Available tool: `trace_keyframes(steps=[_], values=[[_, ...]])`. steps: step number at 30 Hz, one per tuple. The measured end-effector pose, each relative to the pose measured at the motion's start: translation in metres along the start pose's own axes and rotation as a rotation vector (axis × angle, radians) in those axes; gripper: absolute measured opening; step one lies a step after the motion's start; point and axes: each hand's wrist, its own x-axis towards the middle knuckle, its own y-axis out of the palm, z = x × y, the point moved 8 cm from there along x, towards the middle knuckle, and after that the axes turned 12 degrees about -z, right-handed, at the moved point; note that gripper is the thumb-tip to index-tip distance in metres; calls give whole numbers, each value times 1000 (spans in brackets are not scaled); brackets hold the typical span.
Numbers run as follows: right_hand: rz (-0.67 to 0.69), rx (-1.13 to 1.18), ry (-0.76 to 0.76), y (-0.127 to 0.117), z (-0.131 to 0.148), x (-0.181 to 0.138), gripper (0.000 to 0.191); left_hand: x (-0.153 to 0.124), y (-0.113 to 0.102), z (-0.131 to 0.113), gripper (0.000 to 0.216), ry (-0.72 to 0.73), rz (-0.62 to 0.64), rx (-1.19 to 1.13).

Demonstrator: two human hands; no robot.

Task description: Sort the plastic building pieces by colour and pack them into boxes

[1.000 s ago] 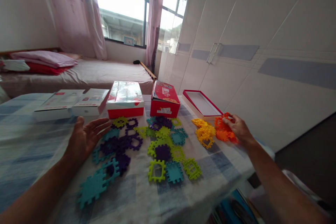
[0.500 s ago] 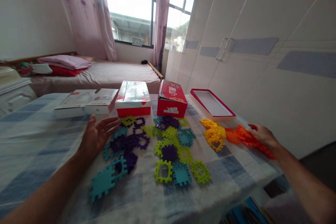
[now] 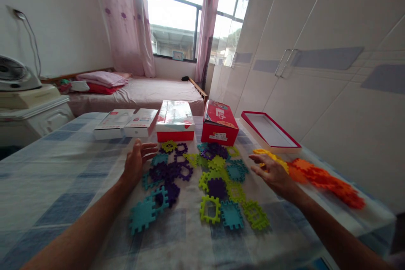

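Note:
Interlocking plastic tiles with notched edges lie in groups on the checked tablecloth (image 3: 104,177). My left hand (image 3: 136,161), fingers apart and nothing in it, is at the left edge of a group of purple tiles (image 3: 164,172) and teal tiles (image 3: 143,216). In the middle spreads a mixed group with lime-green tiles (image 3: 236,192), a teal tile (image 3: 232,214) and a purple tile (image 3: 217,188). My right hand (image 3: 271,172) is open over the near side of the yellow tiles (image 3: 281,161), partly hiding them. Orange tiles (image 3: 332,183) stretch away to its right.
Along the table's far side stand white boxes (image 3: 141,122), a white-and-red box (image 3: 175,122), a red box (image 3: 220,123) and a shallow red-rimmed tray (image 3: 268,130). Beyond are a bed (image 3: 142,93) and a wardrobe (image 3: 322,105); a fan (image 3: 15,74) sits at the left.
My right hand has moved left from the orange tiles to the yellow ones. My left hand stays beside the purple and teal group. The camera view has turned slightly left.

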Motion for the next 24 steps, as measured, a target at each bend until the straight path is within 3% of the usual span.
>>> trace_keyframes(steps=[4,10,15,20,24], values=[[50,-30,-85,30,21,6,38,2,1,3,60,19,39,32],[50,-36,-142,65,40,40,42,3,1,4,62,35,42,45],[22,-130,-93,93,38,54,44,4,0,3,62,51,35,20],[-43,-61,-84,94,31,55,42,5,0,6,63,56,36,38],[-16,122,20,81,24,57,30,8,-1,8,64,70,38,39]])
